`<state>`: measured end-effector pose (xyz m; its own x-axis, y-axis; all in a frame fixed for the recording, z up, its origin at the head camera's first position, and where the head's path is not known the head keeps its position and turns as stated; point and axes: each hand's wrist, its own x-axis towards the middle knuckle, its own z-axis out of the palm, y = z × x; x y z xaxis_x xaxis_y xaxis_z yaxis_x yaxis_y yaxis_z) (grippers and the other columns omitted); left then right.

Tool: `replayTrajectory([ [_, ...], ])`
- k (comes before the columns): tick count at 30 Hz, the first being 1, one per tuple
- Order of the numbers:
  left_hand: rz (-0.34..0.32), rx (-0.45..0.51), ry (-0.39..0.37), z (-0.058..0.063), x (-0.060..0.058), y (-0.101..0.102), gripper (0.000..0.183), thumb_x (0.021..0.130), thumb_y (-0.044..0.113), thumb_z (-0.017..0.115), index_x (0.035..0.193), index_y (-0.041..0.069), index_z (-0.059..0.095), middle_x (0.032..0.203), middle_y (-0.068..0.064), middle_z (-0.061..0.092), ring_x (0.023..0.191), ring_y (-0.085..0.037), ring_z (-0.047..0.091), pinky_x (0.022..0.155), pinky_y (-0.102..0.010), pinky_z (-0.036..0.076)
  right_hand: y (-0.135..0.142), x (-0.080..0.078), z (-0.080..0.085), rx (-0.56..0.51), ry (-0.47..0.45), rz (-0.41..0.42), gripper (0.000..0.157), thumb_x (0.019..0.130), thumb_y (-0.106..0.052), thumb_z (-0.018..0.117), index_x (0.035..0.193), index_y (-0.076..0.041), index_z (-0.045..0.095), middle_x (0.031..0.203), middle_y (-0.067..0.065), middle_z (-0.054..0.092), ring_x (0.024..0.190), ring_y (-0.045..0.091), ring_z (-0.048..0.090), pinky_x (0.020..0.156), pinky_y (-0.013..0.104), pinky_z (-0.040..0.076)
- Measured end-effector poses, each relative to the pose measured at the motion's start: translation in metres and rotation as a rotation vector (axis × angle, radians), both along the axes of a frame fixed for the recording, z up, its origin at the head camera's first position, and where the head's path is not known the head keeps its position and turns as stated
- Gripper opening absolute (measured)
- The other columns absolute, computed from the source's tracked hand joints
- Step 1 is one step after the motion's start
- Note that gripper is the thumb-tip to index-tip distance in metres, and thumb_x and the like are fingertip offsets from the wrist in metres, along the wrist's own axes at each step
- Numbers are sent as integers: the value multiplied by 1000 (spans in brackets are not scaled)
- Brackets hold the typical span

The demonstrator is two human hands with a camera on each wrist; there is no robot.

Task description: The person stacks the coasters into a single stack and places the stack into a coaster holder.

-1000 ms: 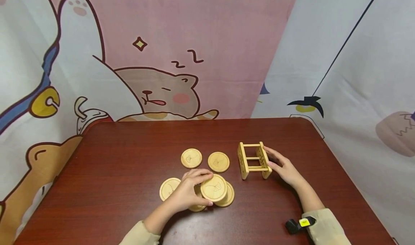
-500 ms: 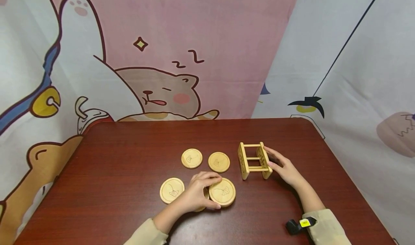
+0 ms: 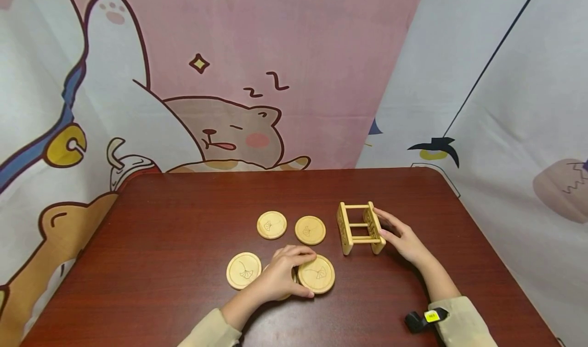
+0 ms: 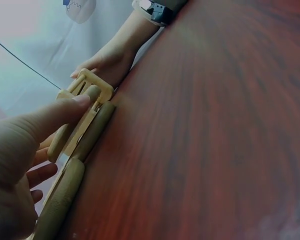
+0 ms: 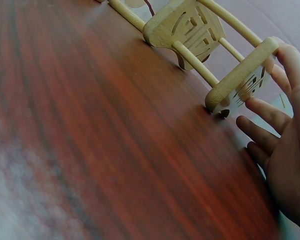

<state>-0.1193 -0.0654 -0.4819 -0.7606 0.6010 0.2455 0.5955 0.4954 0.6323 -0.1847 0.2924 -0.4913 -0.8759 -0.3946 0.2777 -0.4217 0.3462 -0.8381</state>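
Between thumb and fingers, my left hand (image 3: 287, 273) grips a round wooden coaster (image 3: 316, 274) with a leaf drawing on it. In the left wrist view this held coaster (image 4: 61, 142) is just over another coaster (image 4: 96, 131) that lies on the table. One more coaster (image 4: 60, 202) is partly hidden under the left hand. My right hand (image 3: 404, 240) touches the outer side of a small wooden rack (image 3: 360, 240) with its fingertips. That rack has two carved side panels (image 5: 177, 30) joined by rods. The right fingers (image 5: 265, 112) are fairly straight against the near panel.
Three more coasters lie flat on the dark red table (image 3: 161, 245): one at the back left (image 3: 271, 225), another coaster (image 3: 310, 230) beside the rack, and a coaster (image 3: 244, 270) left of the left hand. A patterned cloth (image 3: 321, 56) hangs behind the table.
My left hand has moved right and slightly down with the coaster, which now covers the one beneath it in the head view. My right hand and the rack have stayed put.
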Motion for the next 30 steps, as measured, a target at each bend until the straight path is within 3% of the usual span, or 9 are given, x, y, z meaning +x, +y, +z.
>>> replayTrajectory([
  [16,2,-54,3,-4,-1,0,81,61,37,89,131,10,60,131,8,54,122,-11,43,102,-40,29,1,-1,-2,0,-11,-4,52,98,-2,50,147,-5,35,141,28,40,122,-3,40,93,15,35],
  [24,6,-73,34,-1,-1,0,82,59,38,90,130,11,61,130,8,54,121,-11,44,101,-38,30,1,-1,-2,5,-31,-25,52,98,-6,51,148,-9,37,141,21,43,122,-2,41,93,15,35],
  [30,-4,-54,41,-1,-1,-2,86,57,42,90,131,11,59,132,6,54,121,-11,44,100,-40,30,0,-1,-1,-10,-18,-12,51,98,-3,51,147,-5,37,140,27,41,121,-3,41,93,15,36],
])
